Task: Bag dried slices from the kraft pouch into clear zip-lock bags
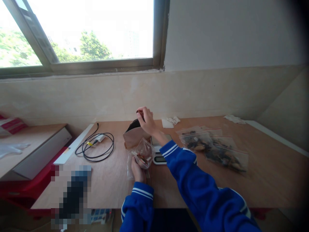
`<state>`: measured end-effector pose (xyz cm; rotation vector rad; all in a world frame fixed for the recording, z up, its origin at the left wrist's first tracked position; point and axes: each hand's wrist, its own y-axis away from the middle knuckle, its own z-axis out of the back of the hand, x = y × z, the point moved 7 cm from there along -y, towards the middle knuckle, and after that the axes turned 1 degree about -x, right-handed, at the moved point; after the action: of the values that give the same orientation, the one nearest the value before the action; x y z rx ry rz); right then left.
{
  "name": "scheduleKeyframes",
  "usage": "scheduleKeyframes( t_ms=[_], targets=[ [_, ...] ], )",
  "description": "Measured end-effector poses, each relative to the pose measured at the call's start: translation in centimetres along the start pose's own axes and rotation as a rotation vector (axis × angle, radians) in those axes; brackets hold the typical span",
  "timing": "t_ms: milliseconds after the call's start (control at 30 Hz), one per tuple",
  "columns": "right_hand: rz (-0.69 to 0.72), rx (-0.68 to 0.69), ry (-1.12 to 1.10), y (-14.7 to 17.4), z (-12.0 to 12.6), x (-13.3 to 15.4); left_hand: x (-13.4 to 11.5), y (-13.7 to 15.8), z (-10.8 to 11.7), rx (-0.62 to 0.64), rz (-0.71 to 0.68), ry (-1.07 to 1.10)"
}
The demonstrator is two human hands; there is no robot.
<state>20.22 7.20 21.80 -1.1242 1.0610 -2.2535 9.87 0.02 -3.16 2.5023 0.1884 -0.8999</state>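
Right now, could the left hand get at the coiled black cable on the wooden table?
Probably not freely: the left hand is shut on a small clear plastic bag. The coiled black cable lies in the open just to its left on the wooden table, nothing between, so only the bag hinders.

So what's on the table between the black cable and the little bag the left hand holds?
Nothing: the head view shows bare wood between the black cable and the little bag in the left hand.
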Motion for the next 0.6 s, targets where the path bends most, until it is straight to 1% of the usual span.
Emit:
scheduleKeyframes(
  t_ms=[200,300,433,533,600],
  targets=[
    [0.135,0.124,-0.12,0.2,0.4,0.6,0.0,-0.1,0.0,-0.006,-0.009,0.0],
    [0.196,0.145,-0.148,0.5,0.5,0.7,0.0,-0.1,0.1,-0.003,-0.011,0.001],
    [0.22,0.129,-0.054,1.2,0.8,0.5,-0.1,0.0,-0.2,0.019,0.009,0.021],
    [0.193,0.19,0.074,1.6,0.6,0.2,-0.1,0.6,-0.8,0.048,0.049,0.06],
    [0.168,0.221,0.143,1.7,0.4,-0.1,-0.4,1.1,-1.4,0.085,0.041,0.089]
  ],
)
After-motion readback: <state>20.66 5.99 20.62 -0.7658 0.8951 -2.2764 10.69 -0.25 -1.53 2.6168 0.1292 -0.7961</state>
